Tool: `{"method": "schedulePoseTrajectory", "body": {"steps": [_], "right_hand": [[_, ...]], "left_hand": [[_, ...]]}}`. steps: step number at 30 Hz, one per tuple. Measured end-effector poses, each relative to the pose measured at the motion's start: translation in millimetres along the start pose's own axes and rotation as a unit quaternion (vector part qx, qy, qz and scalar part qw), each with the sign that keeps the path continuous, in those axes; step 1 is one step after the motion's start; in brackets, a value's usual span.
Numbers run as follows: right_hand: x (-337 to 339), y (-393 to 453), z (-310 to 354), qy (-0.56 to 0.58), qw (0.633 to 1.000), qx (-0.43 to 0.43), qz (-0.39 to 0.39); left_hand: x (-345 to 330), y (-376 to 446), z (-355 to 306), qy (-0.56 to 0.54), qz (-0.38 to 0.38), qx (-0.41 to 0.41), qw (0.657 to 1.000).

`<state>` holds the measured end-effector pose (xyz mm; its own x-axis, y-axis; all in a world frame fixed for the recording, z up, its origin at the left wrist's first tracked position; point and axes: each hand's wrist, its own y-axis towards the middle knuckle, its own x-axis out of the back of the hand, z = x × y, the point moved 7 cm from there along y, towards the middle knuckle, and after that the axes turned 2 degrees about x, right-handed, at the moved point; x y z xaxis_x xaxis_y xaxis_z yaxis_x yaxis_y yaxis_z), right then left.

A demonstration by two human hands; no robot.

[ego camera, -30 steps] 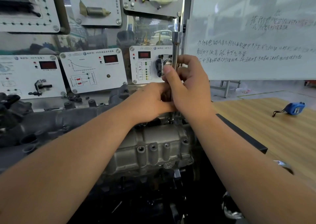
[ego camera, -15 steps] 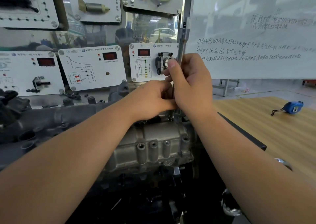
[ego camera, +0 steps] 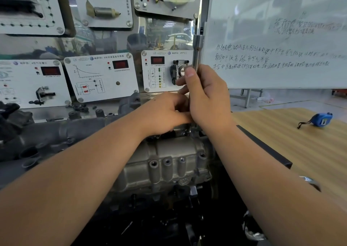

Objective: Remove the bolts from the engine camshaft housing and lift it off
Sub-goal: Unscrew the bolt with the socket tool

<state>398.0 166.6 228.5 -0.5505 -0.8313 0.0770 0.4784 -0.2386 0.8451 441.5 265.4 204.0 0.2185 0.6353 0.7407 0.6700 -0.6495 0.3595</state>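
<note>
The grey cast camshaft housing (ego camera: 169, 157) lies across the middle of the view, with several bolt bosses on its near face. A long steel socket wrench shaft (ego camera: 197, 52) stands upright over the housing's far right corner. My right hand (ego camera: 206, 99) grips the shaft, thumb up along it. My left hand (ego camera: 161, 112) holds the shaft lower down, its fingers curled round it beside the right hand. The shaft's lower end and the bolt under it are hidden behind my hands.
Training panels (ego camera: 101, 76) with red displays stand just behind the engine. A whiteboard (ego camera: 277, 39) fills the upper right. A wooden table (ego camera: 300, 144) at right carries a blue tape measure (ego camera: 322, 120). Dark engine parts (ego camera: 22, 133) lie to the left.
Both hands stay on the upright shaft; the fingers have shifted slightly round it. The view has drifted a little, otherwise the scene holds.
</note>
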Motion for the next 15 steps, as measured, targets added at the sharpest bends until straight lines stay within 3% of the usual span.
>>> {"method": "schedulePoseTrajectory", "body": {"steps": [15], "right_hand": [[0.4, 1.7, -1.6, 0.002, 1.0, 0.005, -0.006]], "left_hand": [[-1.3, 0.3, -0.4, 0.005, 0.012, -0.004, 1.0]]}}
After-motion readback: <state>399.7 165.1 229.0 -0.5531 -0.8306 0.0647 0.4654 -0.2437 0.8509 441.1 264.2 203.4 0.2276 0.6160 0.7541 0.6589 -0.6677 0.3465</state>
